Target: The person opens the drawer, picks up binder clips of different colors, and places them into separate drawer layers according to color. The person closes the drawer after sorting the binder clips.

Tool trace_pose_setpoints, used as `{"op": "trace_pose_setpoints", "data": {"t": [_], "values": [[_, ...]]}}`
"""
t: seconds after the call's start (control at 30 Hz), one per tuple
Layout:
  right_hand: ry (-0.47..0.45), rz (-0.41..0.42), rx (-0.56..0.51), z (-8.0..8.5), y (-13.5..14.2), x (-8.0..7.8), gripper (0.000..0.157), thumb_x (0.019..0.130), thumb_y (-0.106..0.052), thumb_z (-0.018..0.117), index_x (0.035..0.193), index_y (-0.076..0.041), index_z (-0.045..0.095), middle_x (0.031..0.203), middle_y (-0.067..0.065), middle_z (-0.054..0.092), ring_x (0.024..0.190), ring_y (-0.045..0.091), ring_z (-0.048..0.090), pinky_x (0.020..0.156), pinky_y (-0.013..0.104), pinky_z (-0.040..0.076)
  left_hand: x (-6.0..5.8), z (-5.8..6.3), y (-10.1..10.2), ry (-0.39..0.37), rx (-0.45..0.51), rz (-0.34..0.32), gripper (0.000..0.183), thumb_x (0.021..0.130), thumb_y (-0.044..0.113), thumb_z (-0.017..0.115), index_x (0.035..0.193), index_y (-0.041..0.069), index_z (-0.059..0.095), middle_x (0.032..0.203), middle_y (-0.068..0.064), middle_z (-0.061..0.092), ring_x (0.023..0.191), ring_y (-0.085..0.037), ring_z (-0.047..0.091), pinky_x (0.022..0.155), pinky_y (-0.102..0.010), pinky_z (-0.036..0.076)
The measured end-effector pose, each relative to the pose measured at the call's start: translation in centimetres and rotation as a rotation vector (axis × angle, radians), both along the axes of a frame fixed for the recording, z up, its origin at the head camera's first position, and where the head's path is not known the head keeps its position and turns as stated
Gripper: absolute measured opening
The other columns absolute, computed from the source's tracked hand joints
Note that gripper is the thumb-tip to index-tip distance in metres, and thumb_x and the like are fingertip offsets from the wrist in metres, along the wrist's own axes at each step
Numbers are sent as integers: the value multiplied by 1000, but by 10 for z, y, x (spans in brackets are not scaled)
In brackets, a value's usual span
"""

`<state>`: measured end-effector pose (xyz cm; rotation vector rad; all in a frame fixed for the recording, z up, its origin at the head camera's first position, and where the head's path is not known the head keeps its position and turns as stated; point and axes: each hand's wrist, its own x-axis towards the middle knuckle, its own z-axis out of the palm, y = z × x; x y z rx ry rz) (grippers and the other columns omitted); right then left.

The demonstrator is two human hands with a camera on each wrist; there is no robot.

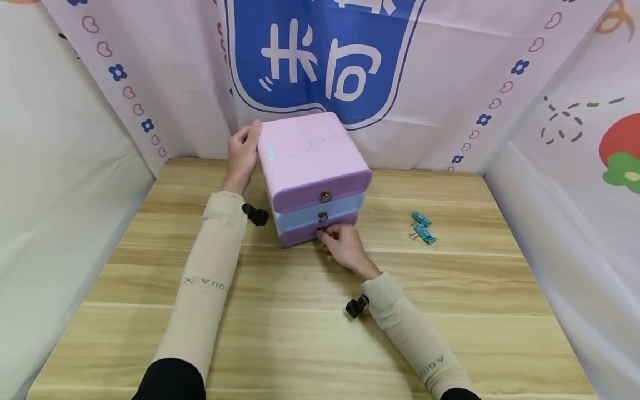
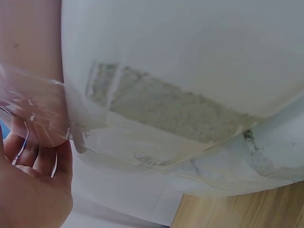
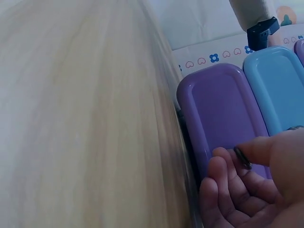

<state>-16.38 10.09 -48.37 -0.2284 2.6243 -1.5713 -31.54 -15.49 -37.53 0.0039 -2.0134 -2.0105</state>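
A small three-drawer cabinet [image 1: 310,147] stands on the table, with a pink top and purple, blue and purple drawer fronts. My left hand [image 1: 243,153] grips its rear left corner, the fingers curled round the edge in the left wrist view. At the front, my right hand [image 1: 346,247] pinches the small metal ring pull [image 3: 242,158] of the bottom purple drawer [image 3: 216,111] between thumb and forefinger. All the drawers are closed. The rings of the top drawer [image 1: 326,196] and the blue middle drawer [image 1: 345,208] hang free.
Several teal binder clips [image 1: 424,229] lie on the wooden table [image 1: 280,328] to the right of the cabinet. A printed cloth [image 1: 430,105] hangs behind it, and white sheets line both sides. Clear tape and a worn sticker [image 2: 166,107] cover the cabinet's side.
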Motion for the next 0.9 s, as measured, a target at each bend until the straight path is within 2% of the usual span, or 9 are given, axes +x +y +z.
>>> {"op": "trace_pose_setpoints", "data": {"t": [0.23, 0.63, 0.9], "values": [[-33, 6, -23, 0, 1, 4, 29, 108, -24, 63, 97, -2, 77, 87, 13, 77, 73, 21, 71, 63, 27, 53, -1, -1, 0, 12, 3, 9, 35, 103, 50, 65, 86, 19, 69, 81, 9, 59, 82, -8, 52, 74, -23, 43], [-28, 11, -16, -3, 4, 9, 28, 107, -25, 64, 95, -3, 77, 87, 12, 78, 73, 19, 71, 63, 26, 54, 0, -2, 1, -15, -4, -4, 37, 103, 52, 63, 90, 19, 69, 83, 8, 60, 83, -9, 53, 73, -23, 44], [-28, 19, 12, 1, 8, 18, 29, 107, -26, 64, 91, -6, 77, 83, 6, 76, 70, 16, 69, 60, 26, 53, -2, -2, 1, 6, 0, 14, 35, 103, 51, 64, 89, 20, 70, 82, 9, 60, 85, -8, 53, 76, -24, 42]]}}
